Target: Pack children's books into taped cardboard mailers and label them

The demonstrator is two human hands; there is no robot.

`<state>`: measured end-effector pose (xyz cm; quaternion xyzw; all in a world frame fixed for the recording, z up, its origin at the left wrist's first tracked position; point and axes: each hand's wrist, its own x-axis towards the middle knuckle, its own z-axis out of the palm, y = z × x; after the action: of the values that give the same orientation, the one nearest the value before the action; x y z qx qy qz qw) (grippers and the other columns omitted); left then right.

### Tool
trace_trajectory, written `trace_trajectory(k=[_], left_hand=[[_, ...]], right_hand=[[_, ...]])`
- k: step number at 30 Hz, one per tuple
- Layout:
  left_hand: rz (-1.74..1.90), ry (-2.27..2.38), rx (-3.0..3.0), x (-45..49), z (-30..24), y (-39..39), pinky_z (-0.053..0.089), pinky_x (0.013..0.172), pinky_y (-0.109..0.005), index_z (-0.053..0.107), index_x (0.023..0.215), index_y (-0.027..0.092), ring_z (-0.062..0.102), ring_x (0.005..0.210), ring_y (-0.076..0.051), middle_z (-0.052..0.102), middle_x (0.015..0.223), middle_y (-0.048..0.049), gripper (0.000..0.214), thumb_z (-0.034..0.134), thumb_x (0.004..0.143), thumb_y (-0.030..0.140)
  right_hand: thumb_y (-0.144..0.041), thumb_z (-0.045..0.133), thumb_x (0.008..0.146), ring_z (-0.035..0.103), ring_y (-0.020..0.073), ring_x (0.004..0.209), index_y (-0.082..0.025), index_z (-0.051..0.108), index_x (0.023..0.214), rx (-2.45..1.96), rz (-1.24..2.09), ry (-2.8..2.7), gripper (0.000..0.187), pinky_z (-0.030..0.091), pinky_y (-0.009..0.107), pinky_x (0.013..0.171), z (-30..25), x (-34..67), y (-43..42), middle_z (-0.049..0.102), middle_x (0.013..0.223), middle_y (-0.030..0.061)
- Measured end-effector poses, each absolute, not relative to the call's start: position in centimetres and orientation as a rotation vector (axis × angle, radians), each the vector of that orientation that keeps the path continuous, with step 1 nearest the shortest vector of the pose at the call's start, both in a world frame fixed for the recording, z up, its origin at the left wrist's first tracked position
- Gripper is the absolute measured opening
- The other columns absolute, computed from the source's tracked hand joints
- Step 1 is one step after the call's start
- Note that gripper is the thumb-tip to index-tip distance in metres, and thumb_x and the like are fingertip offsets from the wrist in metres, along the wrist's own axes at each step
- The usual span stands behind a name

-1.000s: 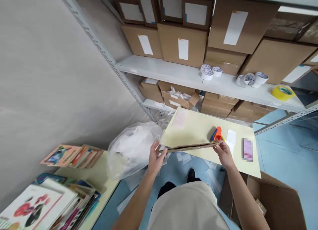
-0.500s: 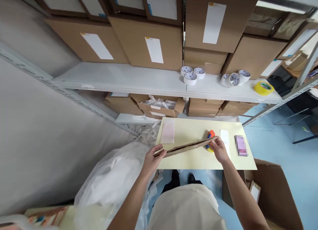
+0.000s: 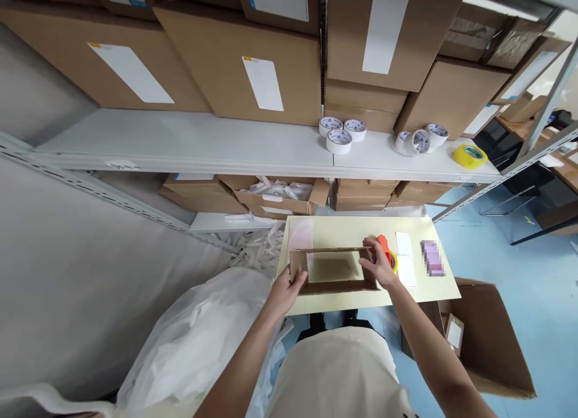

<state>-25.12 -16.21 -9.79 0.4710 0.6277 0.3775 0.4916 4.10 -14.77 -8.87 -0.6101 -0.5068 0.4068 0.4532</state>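
A brown cardboard box point(image 3: 336, 286), opened into a rectangular frame, is held above the pale yellow table point(image 3: 334, 305); the tabletop shows through it. My left hand point(image 3: 288, 290) grips its left end, thumb inside and fingers outside. At the right end, my right hand point(image 3: 378, 262) has its fingers bent over the box wall. Just behind that hand lies a red tape dispenser point(image 3: 384, 244) with a yellow roll, partly hidden. A pinkish sheet point(image 3: 300, 234) lies at the table's back left. White cards point(image 3: 405, 255) are right of the dispenser.
A blurred purple item point(image 3: 432, 258) lies on the table's right side. Tape rolls point(image 3: 339, 142) stand on the grey shelf point(image 3: 203, 141) ahead, under large cartons point(image 3: 253, 74). An open carton point(image 3: 492, 340) sits on the floor at right, a white plastic bag point(image 3: 194, 340) at left.
The flat folded cardboard has been opened into a rectangular box frame between my hands. My right hand has shifted slightly left, and the camera view has moved a little.
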Motion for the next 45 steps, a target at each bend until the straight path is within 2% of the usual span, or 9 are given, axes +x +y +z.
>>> trace_trajectory(k=[6, 13, 20, 25, 28, 30, 35, 38, 45], left_hand=[[0.824, 1.759, 1.329, -24.8, -11.6, -15.5, 0.052, 0.074, -0.037, 0.062, 0.087, 0.02, 0.069, 0.084, -0.029, 0.073, 0.083, -0.011, 0.022, 0.059, 0.075, 0.038], [0.682, 1.901, 1.558, -23.3, -11.0, -14.9, 0.051, 0.078, -0.04, 0.058, 0.095, 0.02, 0.069, 0.089, -0.031, 0.071, 0.092, -0.0154, 0.021, 0.051, 0.08, 0.032], [0.61, 1.624, 1.697, -21.9, -9.2, -15.4, 0.046, 0.099, -0.039, 0.064, 0.105, 0.02, 0.06, 0.116, -0.027, 0.061, 0.122, -0.0136, 0.044, 0.054, 0.08, 0.055], [0.542, 1.398, 1.759, -24.1, -9.4, -15.9, 0.05, 0.097, -0.04, 0.072, 0.103, 0.02, 0.052, 0.126, -0.032, 0.054, 0.13, -0.0148, 0.051, 0.075, 0.063, 0.052], [0.67, 1.356, 1.694, -24.8, -10.5, -15.9, 0.054, 0.089, -0.039, 0.071, 0.104, 0.021, 0.055, 0.121, -0.031, 0.058, 0.125, -0.0132, 0.048, 0.073, 0.065, 0.05], [0.77, 1.419, 1.613, -24.7, -11.6, -15.9, 0.055, 0.087, -0.039, 0.067, 0.107, 0.022, 0.059, 0.114, -0.028, 0.061, 0.121, -0.0116, 0.045, 0.067, 0.072, 0.05], [0.975, 1.563, 1.38, -23.6, -14.1, -16.1, 0.056, 0.084, -0.039, 0.039, 0.14, 0.024, 0.061, 0.111, -0.024, 0.043, 0.144, -0.0148, 0.074, 0.066, 0.074, 0.044], [0.905, 1.515, 1.274, -23.2, -14.4, -16.1, 0.054, 0.087, -0.038, 0.024, 0.15, 0.025, 0.058, 0.119, -0.025, 0.036, 0.152, -0.0168, 0.082, 0.061, 0.079, 0.043], [0.649, 1.389, 1.383, -23.5, -15.7, -18.0, 0.048, 0.095, -0.032, 0.023, 0.154, 0.019, 0.06, 0.116, -0.023, 0.055, 0.139, -0.014, 0.079, 0.053, 0.085, 0.043]], right_hand=[[-0.038, 0.072, 0.065, 0.056, 0.027, 0.121, -0.026, 0.057, 0.118, -1.601, 1.088, -1.061, 0.056, 0.053, 0.041, 0.089, -10.2, 4.1, -14.5, 0.059, 0.125, 0.0095], [-0.051, 0.071, 0.071, 0.062, 0.0224, 0.079, -0.023, 0.062, 0.094, -1.582, 0.956, -1.193, 0.037, 0.056, 0.039, 0.069, -11.1, 5.1, -18.7, 0.064, 0.09, 0.0059], [-0.058, 0.07, 0.074, 0.056, 0.0331, 0.115, -0.024, 0.071, 0.11, -1.48, 1.014, -1.656, 0.05, 0.048, 0.051, 0.1, -9.7, 5.4, -18.7, 0.06, 0.116, 0.0131], [-0.055, 0.074, 0.072, 0.058, 0.0342, 0.113, -0.024, 0.075, 0.104, -1.339, 1.086, -1.768, 0.044, 0.054, 0.049, 0.09, -10.2, 6.6, -18.5, 0.062, 0.116, 0.0136], [-0.052, 0.065, 0.082, 0.063, 0.031, 0.101, -0.024, 0.073, 0.097, -1.423, 0.978, -1.67, 0.033, 0.055, 0.049, 0.087, -11.4, 6.4, -18.2, 0.065, 0.105, 0.0125], [-0.049, 0.064, 0.083, 0.062, 0.0302, 0.103, -0.023, 0.068, 0.108, -1.54, 0.865, -1.561, 0.037, 0.056, 0.05, 0.085, -12.2, 6.2, -17.6, 0.061, 0.115, 0.0138], [-0.04, 0.075, 0.071, 0.038, 0.0335, 0.138, -0.027, 0.032, 0.147, -1.631, 0.739, -1.58, 0.088, 0.047, 0.053, 0.101, -12.1, 6.7, -15.1, 0.029, 0.153, 0.0141], [-0.035, 0.072, 0.074, 0.038, 0.0315, 0.138, -0.028, 0.037, 0.143, -1.562, 0.917, -1.727, 0.078, 0.042, 0.052, 0.106, -11.8, 7.2, -14.3, 0.038, 0.149, 0.012], [-0.025, 0.071, 0.072, 0.056, 0.0292, 0.119, -0.024, 0.044, 0.139, -1.547, 1.063, -1.77, 0.072, 0.05, 0.048, 0.097, -15.7, 7.0, -20.0, 0.053, 0.134, 0.0126]])
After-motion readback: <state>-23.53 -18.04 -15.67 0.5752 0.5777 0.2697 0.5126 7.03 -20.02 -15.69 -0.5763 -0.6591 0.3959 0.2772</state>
